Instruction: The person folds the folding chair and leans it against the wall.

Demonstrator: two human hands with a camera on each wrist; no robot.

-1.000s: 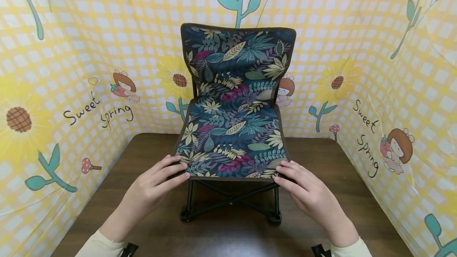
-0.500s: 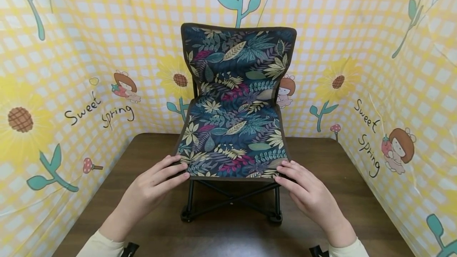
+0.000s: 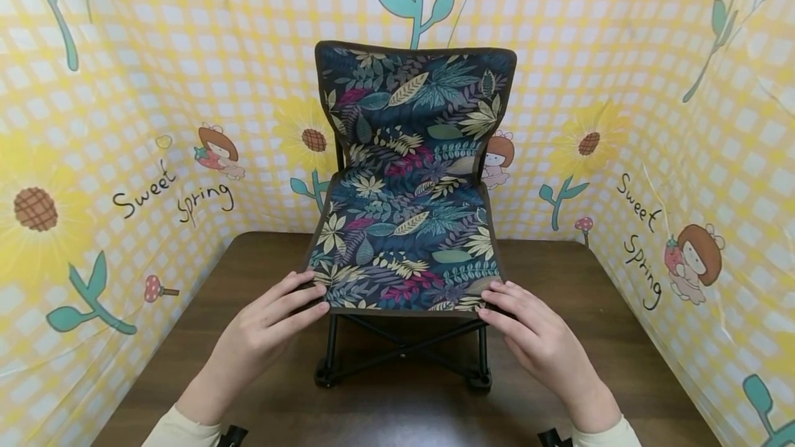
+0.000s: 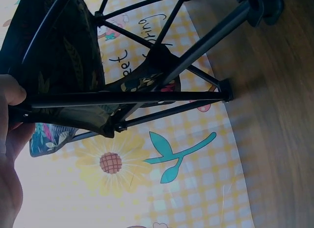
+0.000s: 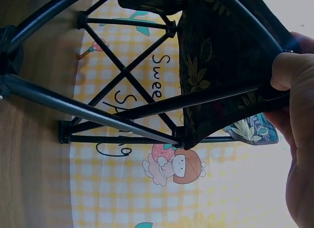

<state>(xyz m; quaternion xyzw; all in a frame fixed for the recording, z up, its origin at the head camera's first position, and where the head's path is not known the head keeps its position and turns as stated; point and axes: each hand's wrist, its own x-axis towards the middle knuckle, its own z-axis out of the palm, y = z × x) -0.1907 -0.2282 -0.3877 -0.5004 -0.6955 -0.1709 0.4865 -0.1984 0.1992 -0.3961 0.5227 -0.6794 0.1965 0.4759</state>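
A small folding chair (image 3: 404,226) with dark leaf-print fabric and a black frame stands on the brown table (image 3: 621,336), facing me. My left hand (image 3: 292,305) holds the seat's front left corner, fingers on top of the fabric. In the left wrist view the thumb (image 4: 10,90) sits against the black front bar (image 4: 147,96) from below. My right hand (image 3: 504,303) holds the front right corner the same way, and the right wrist view shows its thumb (image 5: 289,66) beside the seat bar (image 5: 211,98). Both front feet (image 3: 324,372) rest on the table.
A yellow checked backdrop (image 3: 124,123) with sunflowers and "Sweet Spring" lettering walls in the table on the left, back and right. Bare tabletop shows on both sides of the chair and in front of it.
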